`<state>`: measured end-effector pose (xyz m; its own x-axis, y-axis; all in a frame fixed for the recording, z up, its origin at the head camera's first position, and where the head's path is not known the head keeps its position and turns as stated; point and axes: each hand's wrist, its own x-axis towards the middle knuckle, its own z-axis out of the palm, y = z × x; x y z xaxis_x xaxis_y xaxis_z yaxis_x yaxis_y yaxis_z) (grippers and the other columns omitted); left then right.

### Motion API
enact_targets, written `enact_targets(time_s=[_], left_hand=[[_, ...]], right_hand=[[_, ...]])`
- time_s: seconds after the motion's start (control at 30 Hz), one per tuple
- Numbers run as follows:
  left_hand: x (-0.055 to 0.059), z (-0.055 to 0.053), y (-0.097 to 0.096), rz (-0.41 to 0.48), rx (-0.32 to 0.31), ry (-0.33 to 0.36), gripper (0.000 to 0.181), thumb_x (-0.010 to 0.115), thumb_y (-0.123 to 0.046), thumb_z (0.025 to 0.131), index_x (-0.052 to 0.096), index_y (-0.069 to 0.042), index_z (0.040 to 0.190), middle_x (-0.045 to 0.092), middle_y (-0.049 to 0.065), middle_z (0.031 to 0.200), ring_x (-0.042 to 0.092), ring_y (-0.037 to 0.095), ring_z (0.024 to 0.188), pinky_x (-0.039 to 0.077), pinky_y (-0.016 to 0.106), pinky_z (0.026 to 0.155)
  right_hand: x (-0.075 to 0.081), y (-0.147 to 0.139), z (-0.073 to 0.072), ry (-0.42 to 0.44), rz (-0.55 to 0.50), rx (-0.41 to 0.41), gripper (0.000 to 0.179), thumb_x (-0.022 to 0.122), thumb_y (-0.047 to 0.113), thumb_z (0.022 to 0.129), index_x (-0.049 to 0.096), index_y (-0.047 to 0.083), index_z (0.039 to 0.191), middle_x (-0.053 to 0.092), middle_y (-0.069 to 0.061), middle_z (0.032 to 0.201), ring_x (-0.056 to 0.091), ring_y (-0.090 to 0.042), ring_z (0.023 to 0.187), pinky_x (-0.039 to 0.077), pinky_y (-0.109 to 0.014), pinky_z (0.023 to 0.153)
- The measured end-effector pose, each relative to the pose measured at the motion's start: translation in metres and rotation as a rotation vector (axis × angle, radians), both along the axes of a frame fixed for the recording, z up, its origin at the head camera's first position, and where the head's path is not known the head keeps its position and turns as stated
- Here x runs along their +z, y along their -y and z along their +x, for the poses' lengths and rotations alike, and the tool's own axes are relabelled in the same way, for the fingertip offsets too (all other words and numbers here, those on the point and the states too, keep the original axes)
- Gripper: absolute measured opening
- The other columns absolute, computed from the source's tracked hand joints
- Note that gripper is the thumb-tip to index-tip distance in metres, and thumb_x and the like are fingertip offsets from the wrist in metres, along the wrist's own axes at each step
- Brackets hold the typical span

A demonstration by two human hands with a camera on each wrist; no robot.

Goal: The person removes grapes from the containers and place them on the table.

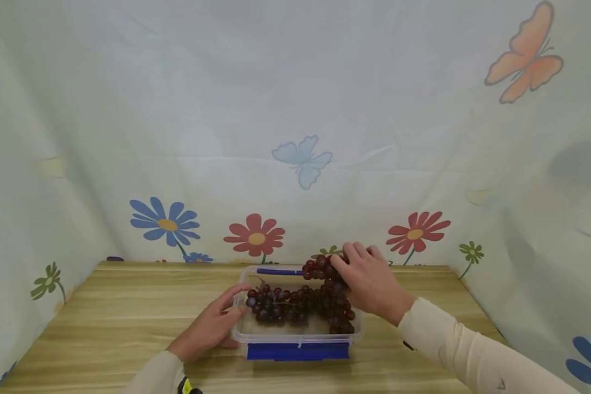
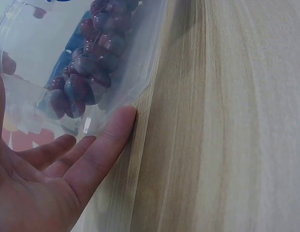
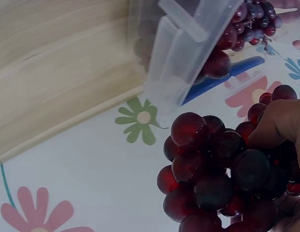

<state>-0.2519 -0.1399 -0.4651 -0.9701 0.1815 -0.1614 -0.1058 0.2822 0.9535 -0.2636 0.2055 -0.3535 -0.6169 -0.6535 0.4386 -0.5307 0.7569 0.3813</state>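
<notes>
A clear plastic container (image 1: 300,337) with blue clip latches stands on the table, and dark red grapes (image 1: 276,306) lie inside it. At its left side my left hand (image 1: 212,327) rests against the wall; the left wrist view shows the fingers of that hand (image 2: 58,179) fairly straight, touching the plastic. My right hand (image 1: 369,279) grips a bunch of grapes (image 1: 317,268) above the container's back right corner. In the right wrist view the thumb presses into this bunch (image 3: 213,169), and the other fingers are mostly hidden behind it.
The container stands on a wood-grain table (image 1: 167,295). Behind and beside the table hangs a pale curtain (image 1: 216,109) printed with flowers and butterflies. A small dark object (image 1: 409,345) shows just under the right sleeve.
</notes>
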Motion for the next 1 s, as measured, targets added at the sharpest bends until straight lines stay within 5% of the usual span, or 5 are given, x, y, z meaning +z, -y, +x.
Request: enact_targets(time_s=[0.53,0.77,1.0], left_hand=[[0.001,0.0,0.001,0.005,-0.026,-0.009,0.045,0.054,-0.02,0.107,0.051,-0.039,0.148,0.022,0.018,0.173,0.038,0.054,0.147,0.064,0.047,0.059],[0.001,-0.002,0.002,0.022,-0.029,0.008,0.047,0.054,-0.02,0.107,0.049,-0.038,0.15,0.029,0.024,0.169,0.066,0.04,0.118,0.065,0.049,0.062],[0.001,0.001,0.001,0.007,-0.018,-0.003,0.046,0.055,-0.021,0.106,0.05,-0.039,0.149,0.027,0.019,0.171,0.053,0.05,0.135,0.065,0.047,0.061]], right_hand=[[-0.007,-0.025,-0.003,0.011,0.027,-0.022,0.039,0.084,0.016,0.081,0.058,0.014,0.109,0.054,-0.006,0.095,0.053,-0.026,0.089,0.049,-0.039,0.074],[-0.008,-0.038,-0.005,0.014,-0.004,-0.023,0.046,0.088,0.016,0.076,0.06,0.013,0.111,0.054,-0.007,0.095,0.055,-0.028,0.091,0.054,-0.041,0.075],[-0.009,-0.051,-0.006,0.02,-0.01,-0.041,0.044,0.089,0.017,0.076,0.059,0.013,0.108,0.052,-0.007,0.092,0.055,-0.027,0.09,0.052,-0.041,0.076]])
